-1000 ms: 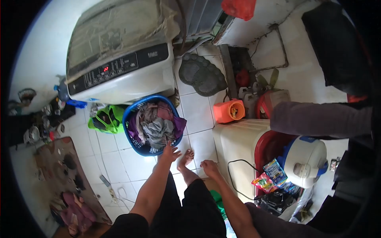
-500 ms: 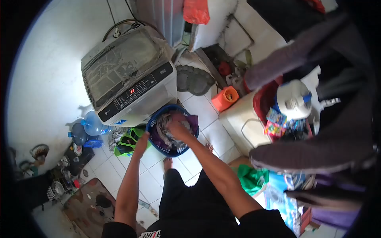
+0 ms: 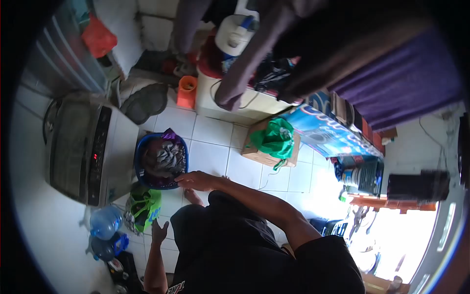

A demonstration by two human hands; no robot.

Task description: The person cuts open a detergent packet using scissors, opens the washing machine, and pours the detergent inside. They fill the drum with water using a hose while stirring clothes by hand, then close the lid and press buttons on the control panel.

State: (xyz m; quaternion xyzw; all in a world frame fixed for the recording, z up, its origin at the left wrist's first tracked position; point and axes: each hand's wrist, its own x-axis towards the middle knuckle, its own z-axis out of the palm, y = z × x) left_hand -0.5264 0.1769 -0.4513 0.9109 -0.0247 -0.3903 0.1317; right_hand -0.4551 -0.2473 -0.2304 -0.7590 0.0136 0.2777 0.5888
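Note:
A blue plastic laundry basket (image 3: 186, 156) full of crumpled clothes (image 3: 165, 156), grey, dark and purple, stands on the tiled floor against the front of the washing machine (image 3: 117, 147). My right hand (image 3: 196, 180) is closed on the basket's near rim. My left hand (image 3: 159, 232) is open and empty, its fingers and thumb apart, just below a bright green bag (image 3: 144, 206). That bag slumps on the floor beside the basket. Red digits glow on the machine's control panel (image 3: 99, 157).
Large water bottles (image 3: 105, 222) stand by the left wall. A green plastic bag (image 3: 276, 137) rests on a cardboard box (image 3: 267, 156) to the right. An orange container (image 3: 187, 92) sits by a pale cabinet (image 3: 210, 100). Dark clothes (image 3: 323, 54) hang overhead.
The view has swung right. My right hand has left the clothes and moved to the basket's rim. My left hand has let go of the rim and drawn back.

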